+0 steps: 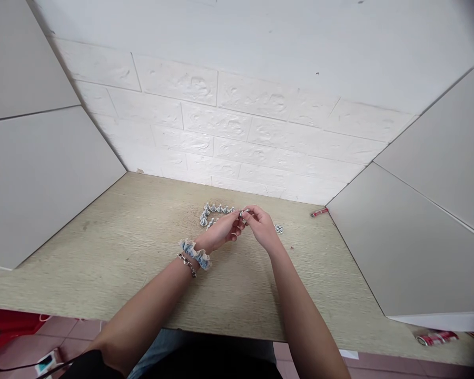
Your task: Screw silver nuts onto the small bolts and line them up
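Above the table, my left hand (pixel 229 227) and my right hand (pixel 258 223) meet, fingers closed. Between their fingertips is a small silvery bolt (pixel 241 214), mostly hidden by the fingers. Just left of and behind the hands, several similar bolts (pixel 213 208) stand upright on the table in a curved row, with wide washers or flanges at their bases. My left wrist and hand cover part of that row. To the right of my right hand lies a small cluster of silvery nuts (pixel 279 229).
The wooden tabletop (pixel 122 247) meets a white brick-patterned wall (pixel 221 121). Grey panels (pixel 43 179) stand at left and right. A small red cylinder (pixel 319 212) lies by the right panel (pixel 430 237), and a red can (pixel 436 338) near the front right edge.
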